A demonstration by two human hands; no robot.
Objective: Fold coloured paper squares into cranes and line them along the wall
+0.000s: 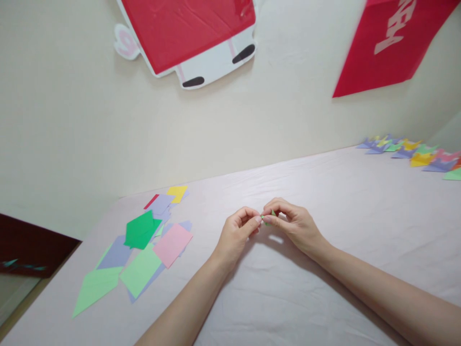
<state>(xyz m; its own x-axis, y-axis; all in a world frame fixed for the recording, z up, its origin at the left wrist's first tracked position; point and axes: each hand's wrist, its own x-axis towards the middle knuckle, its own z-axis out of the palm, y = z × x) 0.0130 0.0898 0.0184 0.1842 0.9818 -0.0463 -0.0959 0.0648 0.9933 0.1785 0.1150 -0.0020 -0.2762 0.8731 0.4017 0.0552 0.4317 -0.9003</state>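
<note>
Small green paper (273, 213): between both hands, above the sheet (345, 206) | Left hand (236, 230): grip pinched on its left end | Right hand (300, 228): grip clamped on its right part, edge showing above thumb

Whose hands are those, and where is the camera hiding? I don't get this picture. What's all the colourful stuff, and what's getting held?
There's no robot here, just a person's bare left hand and right hand. The camera is worn on their head, looking forward and down, so you see roughly what they see.

The pale surface is a bit wrinkly. On its left lie flat coloured papers, some overlapping: greens, pink, purple, yellow. Far off to the right stand small, pointy folded shapes, a bit blurry.

In the middle, the fingers of both hands pinch a small green piece. It's mostly hidden, so I can't tell its shape.
</note>
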